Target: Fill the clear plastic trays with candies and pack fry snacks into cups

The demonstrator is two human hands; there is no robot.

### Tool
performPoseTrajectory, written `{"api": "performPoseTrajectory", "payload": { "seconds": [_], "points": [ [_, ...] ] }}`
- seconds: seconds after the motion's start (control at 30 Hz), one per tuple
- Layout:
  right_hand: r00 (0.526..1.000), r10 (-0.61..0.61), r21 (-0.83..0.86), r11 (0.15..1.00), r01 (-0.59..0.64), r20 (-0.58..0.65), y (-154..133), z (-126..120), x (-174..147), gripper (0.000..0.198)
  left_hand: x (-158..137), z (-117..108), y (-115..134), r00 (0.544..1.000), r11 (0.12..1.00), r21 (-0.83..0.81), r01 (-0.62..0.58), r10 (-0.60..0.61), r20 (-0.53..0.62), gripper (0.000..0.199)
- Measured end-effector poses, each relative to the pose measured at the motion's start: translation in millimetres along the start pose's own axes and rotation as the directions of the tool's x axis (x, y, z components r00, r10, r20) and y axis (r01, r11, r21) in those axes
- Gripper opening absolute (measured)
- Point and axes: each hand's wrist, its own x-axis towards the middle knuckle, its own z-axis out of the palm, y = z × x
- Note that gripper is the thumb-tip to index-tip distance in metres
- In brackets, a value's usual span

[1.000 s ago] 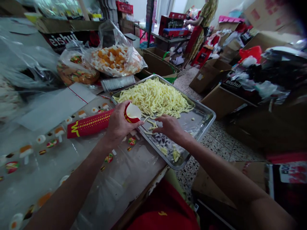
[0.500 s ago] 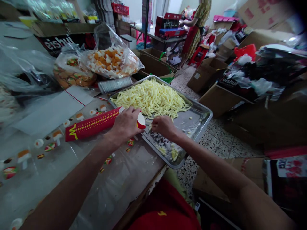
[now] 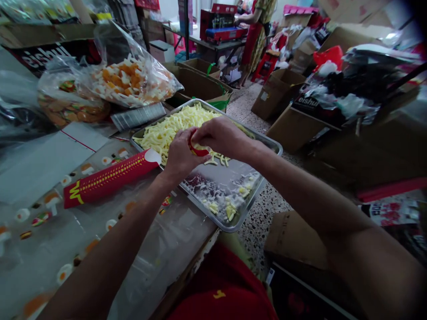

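Observation:
In my left hand (image 3: 182, 151) is a red fry carton (image 3: 199, 151), held over the metal tray (image 3: 271, 146) with its mouth toward my right hand. My right hand (image 3: 222, 135) is closed at that opening, fingertips pinched on pale yellow fries, partly hidden by the carton and fingers. A heap of pale fries (image 3: 187, 116), which may be imitation ones, covers the tray's far side. Left of my left hand, a nested stack of red fry cartons (image 3: 113, 180) with yellow marks lies on the plastic-covered table (image 3: 143, 266).
Crumbs and white powder (image 3: 230, 206) lie on the tray's near part. Behind stand a clear bag of orange and white pieces (image 3: 130, 82) and a bag of round brown pieces (image 3: 71, 100). Cardboard boxes (image 3: 276, 93) crowd the floor. A person (image 3: 255, 38) stands at a far table.
My left hand has taken one carton off the stack and brought it over the tray. My right hand has risen from the tray to the carton's mouth. The view has shifted right.

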Motion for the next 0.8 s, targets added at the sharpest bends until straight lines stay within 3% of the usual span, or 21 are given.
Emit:
{"api": "performPoseTrajectory", "payload": {
  "seconds": [0.1, 0.17, 0.27, 0.33, 0.43, 0.53, 0.63, 0.8],
  "points": [
    [0.972, 0.123, 0.017, 0.992, -0.122, -0.199, -1.5, 12.5, 4.4, 0.012, -0.4, 8.8, -0.3, 0.995, 0.999, -0.047, -0.004, -0.001, -0.104, 0.063],
    [0.968, 0.12, 0.067, 0.992, -0.108, -0.222, -2.8, 16.4, 10.8, 0.02, -1.0, 11.1, -4.5, 0.991, 0.998, -0.05, 0.034, -0.04, -0.129, 0.059],
    [0.991, 0.022, 0.189, 0.982, 0.003, -0.134, 9.6, 13.2, 14.2, 0.027, -2.4, 6.7, -18.5, 0.994, 0.998, 0.009, 0.067, -0.066, -0.089, 0.066],
    [0.993, 0.025, 0.191, 0.982, -0.002, -0.117, 29.5, 13.6, 7.8, 0.024, -4.2, -0.6, -29.4, 0.996, 0.997, 0.044, 0.065, -0.062, -0.061, 0.074],
    [0.992, 0.121, 0.029, 0.992, -0.12, -0.033, 64.8, 32.3, -10.0, 0.021, -8.4, -13.2, -39.1, 0.997, 0.996, 0.059, 0.062, -0.059, -0.049, 0.078],
    [0.99, 0.084, -0.132, 0.989, -0.069, 0.115, 85.9, 63.7, -24.8, 0.03, -13.0, -23.5, -38.1, 0.999, 0.998, 0.051, 0.043, -0.042, -0.021, 0.08],
    [0.99, 0.047, -0.194, 0.981, -0.02, 0.133, 88.4, 81.4, -26.7, 0.04, -17.0, -31.3, -34.8, 0.999, 0.999, 0.034, 0.031, -0.031, -0.008, 0.082],
    [0.963, 0.024, -0.252, 0.967, 0.046, 0.267, 76.3, 75.1, -19.4, 0.035, -22.5, -42.8, -38.3, 0.999, 0.999, -0.007, 0.034, -0.034, -0.038, 0.083]
  ]
}}
